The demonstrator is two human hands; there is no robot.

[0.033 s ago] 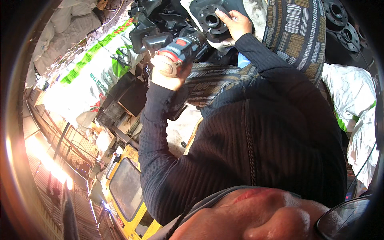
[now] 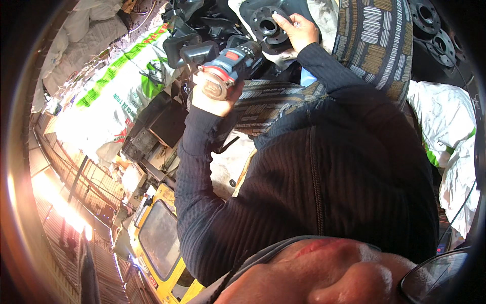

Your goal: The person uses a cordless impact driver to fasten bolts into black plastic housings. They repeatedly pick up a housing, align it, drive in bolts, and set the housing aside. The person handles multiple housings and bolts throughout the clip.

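My left hand [image 2: 211, 103] is wrapped round a cordless drill [image 2: 228, 66] with a blue, red and grey body. Its black chuck [image 2: 249, 49] points up and right, close to the lower left edge of a black part with a round flange [image 2: 267, 25]. The flange has a central hole and smaller holes round it. From the right, my right hand [image 2: 302, 33] grips the flanged part, thumb lying on the flange and the other fingers partly hidden. Whether the drill tip touches the part I cannot tell.
Several black moulded parts [image 2: 197, 38] are heaped beyond the drill. More flanged parts [image 2: 439, 43] lie at the far right. Patterned fabric [image 2: 372, 45] curves beside my right arm. White sacks [image 2: 443, 116] stand right, a white-green sack [image 2: 109, 109] left. A yellow-framed panel [image 2: 161, 238] is lower left.
The drill in my left hand has tilted and dropped very slightly. My right hand and the flanged part look the same.
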